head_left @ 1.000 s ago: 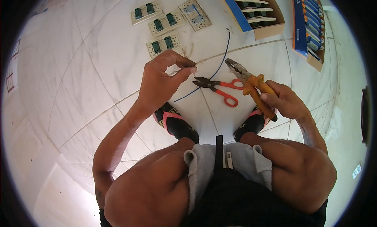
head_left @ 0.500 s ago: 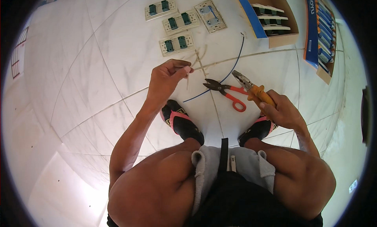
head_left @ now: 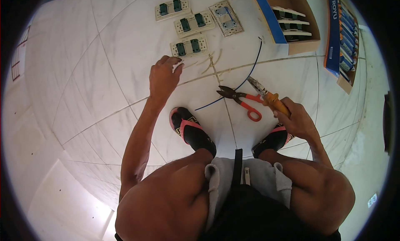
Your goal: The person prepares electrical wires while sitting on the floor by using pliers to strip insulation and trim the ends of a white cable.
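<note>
My right hand is closed round the orange handles of a pair of combination pliers, its metal jaws pointing up and left. Below the nearest socket plate, my left hand has its fingers curled toward the thumb. Something small and whitish shows at those fingertips, too small to name. Thin pale strips lie on the tiles to the right of that hand. Red-handled snips rest on the floor left of the pliers, across a curved blue wire.
Two more plates with green sockets and a plate with a pale blue fitting lie farther off. An open carton holds several plates. Another blue box stands at the far right. My sandalled feet flank the near tiles.
My left hand has moved left and slightly up, away from the middle; the thin strip that hung from its fingertips no longer hangs there. The right hand still grips the pliers, almost unmoved.
</note>
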Motion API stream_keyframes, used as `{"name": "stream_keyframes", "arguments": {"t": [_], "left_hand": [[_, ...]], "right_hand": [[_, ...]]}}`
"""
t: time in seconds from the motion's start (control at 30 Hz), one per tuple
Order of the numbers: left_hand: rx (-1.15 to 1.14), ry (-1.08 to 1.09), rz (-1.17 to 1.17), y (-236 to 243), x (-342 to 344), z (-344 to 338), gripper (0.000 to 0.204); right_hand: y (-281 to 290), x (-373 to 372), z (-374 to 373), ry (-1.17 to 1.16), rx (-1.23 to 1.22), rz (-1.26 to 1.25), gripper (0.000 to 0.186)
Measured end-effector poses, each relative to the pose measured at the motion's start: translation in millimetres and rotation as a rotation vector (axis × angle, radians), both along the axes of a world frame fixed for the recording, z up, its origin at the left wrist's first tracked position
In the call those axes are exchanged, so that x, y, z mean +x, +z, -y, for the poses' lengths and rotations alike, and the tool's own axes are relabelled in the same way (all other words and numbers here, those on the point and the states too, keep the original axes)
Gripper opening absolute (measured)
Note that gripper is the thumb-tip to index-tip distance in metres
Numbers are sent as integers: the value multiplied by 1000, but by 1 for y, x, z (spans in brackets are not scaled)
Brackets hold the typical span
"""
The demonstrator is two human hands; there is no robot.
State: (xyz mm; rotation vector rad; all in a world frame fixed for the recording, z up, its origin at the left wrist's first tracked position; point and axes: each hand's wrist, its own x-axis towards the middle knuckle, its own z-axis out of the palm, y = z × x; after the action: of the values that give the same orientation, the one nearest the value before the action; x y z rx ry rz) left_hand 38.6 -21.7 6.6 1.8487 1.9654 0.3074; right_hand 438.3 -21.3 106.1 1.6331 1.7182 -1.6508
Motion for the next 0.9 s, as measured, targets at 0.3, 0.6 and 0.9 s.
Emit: {"name": "stream_keyframes", "arguments": {"t": [0.3,0.6,0.9], "left_hand": [[103,222,106,19,-28,-5,14],[-20,325,130,21,-21,5,17],[-87,306,105,21,-24,7,16]], "right_hand": [[-65,37,9,183,582,23,23],[-91,53,5,326,855,47,27],[-99,61,1,404,1017,109,33]]}}
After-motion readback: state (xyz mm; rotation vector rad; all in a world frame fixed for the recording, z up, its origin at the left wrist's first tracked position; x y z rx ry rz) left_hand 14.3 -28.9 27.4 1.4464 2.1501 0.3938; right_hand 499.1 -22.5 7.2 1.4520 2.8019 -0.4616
